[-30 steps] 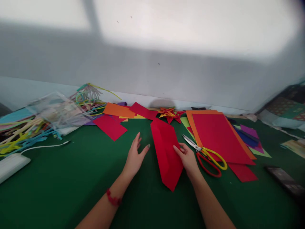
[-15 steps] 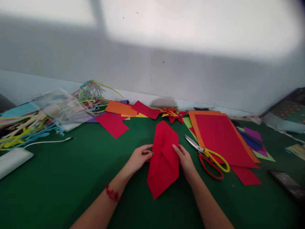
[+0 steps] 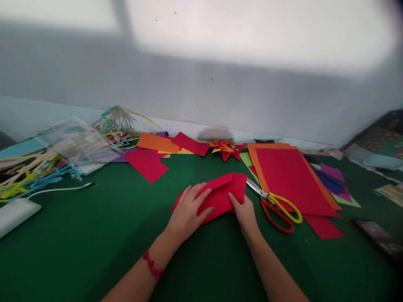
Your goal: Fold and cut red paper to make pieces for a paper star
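A folded sheet of red paper point(image 3: 224, 197) lies slantwise in front of me, with creases and a raised flap along its upper side. My left hand point(image 3: 187, 214) rests over its left part, fingers spread and covering that end. At the right end, my right hand point(image 3: 245, 214) grips the paper, thumb on top and the other fingers beneath. Just right of the paper are scissors point(image 3: 266, 195) with one yellow and one red handle; the paper's right corner is close to their blade tips.
Stacked red and orange sheets point(image 3: 288, 180) lie at the right, near a dark phone point(image 3: 379, 239). Folded paper stars point(image 3: 227, 149) and loose paper pieces point(image 3: 147, 165) line the wall. Colourful pipe cleaners point(image 3: 47, 167) and a white device with a cable point(image 3: 19, 214) are at left.
The red paper has turned from upright to slantwise. My left hand has moved from its left edge onto its top, fingers spreading. My right hand still holds the right side.
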Available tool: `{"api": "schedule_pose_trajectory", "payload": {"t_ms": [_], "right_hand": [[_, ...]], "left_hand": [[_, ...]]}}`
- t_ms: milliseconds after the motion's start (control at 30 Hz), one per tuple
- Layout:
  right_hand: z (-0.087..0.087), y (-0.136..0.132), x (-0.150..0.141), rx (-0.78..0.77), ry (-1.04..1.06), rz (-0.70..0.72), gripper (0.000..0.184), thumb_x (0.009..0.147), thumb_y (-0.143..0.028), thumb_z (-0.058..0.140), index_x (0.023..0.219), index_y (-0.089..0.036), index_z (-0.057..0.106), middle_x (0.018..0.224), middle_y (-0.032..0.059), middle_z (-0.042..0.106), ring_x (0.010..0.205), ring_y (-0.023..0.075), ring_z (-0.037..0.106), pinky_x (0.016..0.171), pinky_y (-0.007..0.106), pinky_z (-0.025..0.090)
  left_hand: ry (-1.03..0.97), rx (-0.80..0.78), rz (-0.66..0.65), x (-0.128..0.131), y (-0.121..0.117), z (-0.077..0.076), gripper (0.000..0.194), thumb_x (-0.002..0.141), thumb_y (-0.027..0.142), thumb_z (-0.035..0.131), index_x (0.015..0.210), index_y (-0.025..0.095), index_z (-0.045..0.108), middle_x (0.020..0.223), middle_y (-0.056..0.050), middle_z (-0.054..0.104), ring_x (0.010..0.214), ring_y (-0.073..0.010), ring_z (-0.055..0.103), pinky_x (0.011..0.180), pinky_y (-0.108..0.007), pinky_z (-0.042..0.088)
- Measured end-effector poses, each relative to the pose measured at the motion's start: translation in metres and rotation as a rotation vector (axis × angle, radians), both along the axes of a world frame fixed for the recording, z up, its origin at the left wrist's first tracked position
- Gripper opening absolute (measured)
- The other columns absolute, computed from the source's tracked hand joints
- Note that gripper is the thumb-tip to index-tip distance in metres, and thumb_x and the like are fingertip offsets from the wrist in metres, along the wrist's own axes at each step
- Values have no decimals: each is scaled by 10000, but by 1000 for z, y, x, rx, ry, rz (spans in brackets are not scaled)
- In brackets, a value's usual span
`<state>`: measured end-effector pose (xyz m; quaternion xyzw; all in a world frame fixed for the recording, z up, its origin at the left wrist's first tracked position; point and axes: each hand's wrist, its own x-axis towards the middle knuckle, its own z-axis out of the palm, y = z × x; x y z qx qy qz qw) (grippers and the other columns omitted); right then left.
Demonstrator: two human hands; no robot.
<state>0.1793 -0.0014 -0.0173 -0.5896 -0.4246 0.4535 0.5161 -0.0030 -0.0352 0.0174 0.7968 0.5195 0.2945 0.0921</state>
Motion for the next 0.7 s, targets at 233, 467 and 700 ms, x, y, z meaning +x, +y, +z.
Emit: {"api": "schedule_pose_trajectory", "payload": {"t_ms": [233, 467, 700], "right_hand": [[4, -3, -3, 153, -144, -93, 592, 752, -345, 509, 1276, -163, 303, 1131, 118, 548, 1006, 237, 533, 775, 360, 468], [35, -8, 11, 443, -643, 83, 285, 815, -229, 417, 1078, -210, 525, 1132, 74, 534, 1080, 216, 461, 910, 390, 362], [45, -23, 18, 413, -819, 798, 278, 772, -299, 543, 1048, -270, 559, 1048, 29, 591, 976, 188, 529, 862, 331, 410]], "left_hand": [[256, -100, -137, 2, 0, -17, 460, 794, 137, 436, 1236, 249, 377, 1326, -50, 370, 1227, -213, 291, 1005, -466, 219], [210, -171, -161, -13, 7, -16, 363, 839, 151, 389, 1175, 266, 462, 1232, -28, 492, 1141, -183, 423, 978, -424, 289], [81, -248, -205, -30, -3, -11, 317, 862, 225, 381, 1157, 283, 479, 1184, 12, 536, 1107, -155, 453, 959, -366, 326]]}}
